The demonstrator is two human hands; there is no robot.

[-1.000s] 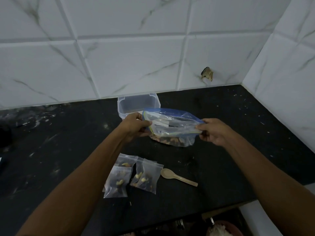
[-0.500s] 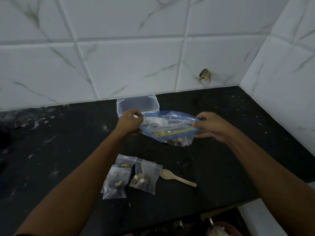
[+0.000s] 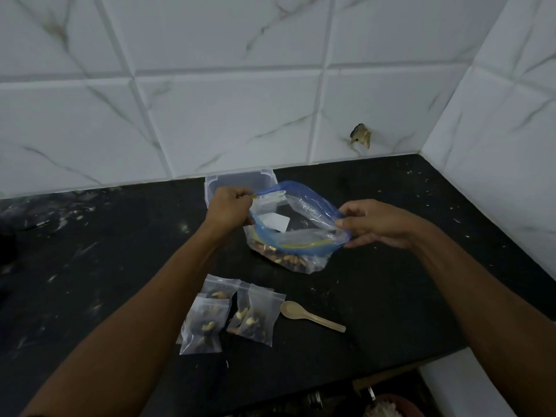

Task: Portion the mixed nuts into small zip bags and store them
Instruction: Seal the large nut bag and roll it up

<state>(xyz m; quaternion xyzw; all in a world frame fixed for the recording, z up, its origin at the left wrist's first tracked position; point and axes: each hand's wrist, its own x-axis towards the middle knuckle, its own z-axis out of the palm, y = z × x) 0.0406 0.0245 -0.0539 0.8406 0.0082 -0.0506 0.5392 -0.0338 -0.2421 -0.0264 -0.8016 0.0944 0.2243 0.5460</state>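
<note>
A large zip bag with a blue zipper band sits at the centre of the frame, its mouth pulled wide open. The left hand pinches the left end of the mouth with curled fingers, and the right hand pinches the right end between thumb and fingers. Mixed nuts lie in a shallow layer at the bottom of the bag, which rests on the black countertop. A white label or slip of paper shows through the clear plastic near the left side of the opening.

Just behind the left hand, against the wall, stands a clear plastic container; the hand and the bag cover its front, and whether anything is in it cannot be told.

Below the big bag, toward lower centre, lie four small zip bags in an overlapping cluster, each holding a few nuts, with pale cashews visible. The left forearm crosses the frame just left of them. Just right of the cluster a wooden spoon lies flat, bowl toward the bags, handle pointing lower right.

The white marble-pattern wall tiles fill the upper frame and the right side, with a chipped hole at upper right near the counter. The countertop is flecked with pale specks.
</note>
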